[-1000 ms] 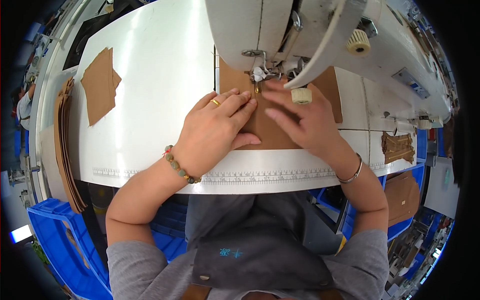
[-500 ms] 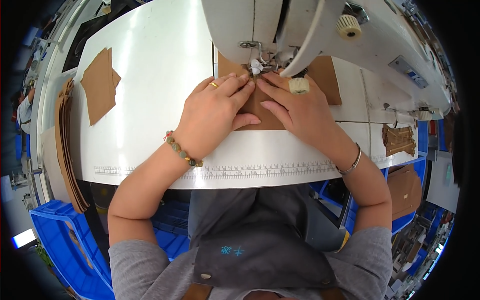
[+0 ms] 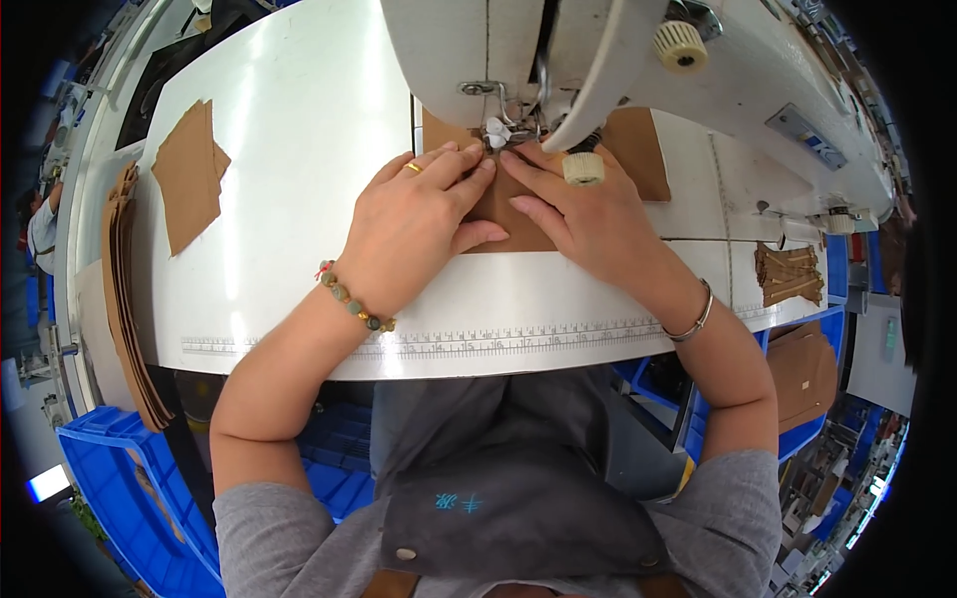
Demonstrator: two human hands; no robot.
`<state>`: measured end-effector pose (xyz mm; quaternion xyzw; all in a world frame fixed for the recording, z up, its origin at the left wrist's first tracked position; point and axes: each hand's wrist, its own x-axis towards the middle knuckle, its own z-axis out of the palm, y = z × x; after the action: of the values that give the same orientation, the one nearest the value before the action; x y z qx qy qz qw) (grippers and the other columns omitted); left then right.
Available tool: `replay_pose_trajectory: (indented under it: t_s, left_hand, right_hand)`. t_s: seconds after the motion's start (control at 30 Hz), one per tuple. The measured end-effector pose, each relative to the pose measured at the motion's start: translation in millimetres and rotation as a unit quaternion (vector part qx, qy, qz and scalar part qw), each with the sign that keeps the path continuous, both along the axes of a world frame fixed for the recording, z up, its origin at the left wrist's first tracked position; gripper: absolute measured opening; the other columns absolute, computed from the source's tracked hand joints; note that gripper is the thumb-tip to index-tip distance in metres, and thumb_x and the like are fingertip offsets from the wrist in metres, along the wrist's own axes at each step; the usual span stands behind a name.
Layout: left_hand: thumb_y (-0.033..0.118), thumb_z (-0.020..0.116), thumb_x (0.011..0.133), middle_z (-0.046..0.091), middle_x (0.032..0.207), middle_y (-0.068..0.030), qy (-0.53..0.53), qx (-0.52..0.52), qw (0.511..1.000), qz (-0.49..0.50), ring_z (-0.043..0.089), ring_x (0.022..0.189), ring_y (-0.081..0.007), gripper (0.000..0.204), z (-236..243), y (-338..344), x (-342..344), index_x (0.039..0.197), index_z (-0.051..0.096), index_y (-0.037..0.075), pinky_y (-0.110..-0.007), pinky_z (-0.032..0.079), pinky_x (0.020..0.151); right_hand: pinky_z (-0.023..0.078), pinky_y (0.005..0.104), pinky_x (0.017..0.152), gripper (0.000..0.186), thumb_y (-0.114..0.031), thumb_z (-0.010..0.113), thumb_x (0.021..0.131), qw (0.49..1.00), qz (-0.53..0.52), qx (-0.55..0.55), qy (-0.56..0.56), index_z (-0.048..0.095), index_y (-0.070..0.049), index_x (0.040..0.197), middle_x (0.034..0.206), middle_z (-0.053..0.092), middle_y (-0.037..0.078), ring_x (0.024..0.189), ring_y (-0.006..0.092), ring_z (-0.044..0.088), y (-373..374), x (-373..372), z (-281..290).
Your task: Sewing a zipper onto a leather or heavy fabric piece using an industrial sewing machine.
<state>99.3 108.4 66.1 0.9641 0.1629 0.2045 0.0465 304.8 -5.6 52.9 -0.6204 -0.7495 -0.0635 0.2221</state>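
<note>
My left hand and my right hand lie flat on a brown piece of fabric, one on each side of the needle area of a white sewing machine. The fingertips of both hands point inward and almost meet just in front of the presser foot, which has a white part on it. Both thumbs are stretched out over the fabric. Some right fingertips are hidden behind a cream knob. The needle itself cannot be made out.
Brown cut pieces lie on the white table at left, beside a hanging brown stack. Small brown strips sit at right. A ruler strip runs along the near edge. Blue crates stand below.
The whole view has shifted slightly left. The fabric and both hands seem to have slid a little farther toward the machine. Both hands keep their flat pose.
</note>
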Motion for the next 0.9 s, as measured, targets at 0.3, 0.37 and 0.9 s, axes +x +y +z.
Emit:
replay_pose_trajectory:
  t_s: [0.3, 0.37, 0.9]
  left_hand:
    - [0.044, 0.078, 0.082, 0.07, 0.127, -0.0059, 0.01, -0.002, 1.0, 0.002, 0.068, 0.1, -0.0261, 0.061, 0.4, 1.4, 0.7, 0.129, 0.072, 0.006, -0.035, 0.055, 0.091]
    - [0.044, 0.078, 0.082, 0.07, 0.127, -0.0059, 0.01, -0.006, 1.0, 0.004, 0.068, 0.1, -0.026, 0.061, -0.1, 1.3, -0.1, 0.129, 0.072, 0.006, -0.035, 0.055, 0.091]
    - [0.055, 0.074, 0.083, 0.067, 0.128, -0.0102, 0.01, 0.005, 1.0, 0.012, 0.063, 0.129, -0.0288, 0.067, -6.5, -2.4, -0.6, 0.13, 0.071, 0.007, -0.044, 0.05, 0.107]
  right_hand:
    - [0.045, 0.0498, 0.112, 0.027, -0.027, 0.073, 0.092, 0.999, 0.001, 0.015, 0.03, 0.075, -0.007, 0.11, 0.117, 0.072, 0.011, 0.121, 0.0282, 0.062, 2.5, -1.3, -2.9]
    - [0.045, 0.05, 0.112, 0.029, -0.027, 0.073, 0.092, 0.999, 0.003, 0.014, 0.033, 0.075, -0.007, 0.113, 0.117, 0.072, 0.011, 0.121, 0.0284, 0.062, 2.4, -1.7, -2.8]
    - [0.046, 0.0504, 0.109, 0.042, -0.025, 0.071, 0.094, 0.999, 0.012, 0.006, 0.051, 0.07, -0.007, 0.132, 0.109, 0.074, 0.011, 0.107, 0.0311, 0.065, 0.4, -1.6, -0.2]
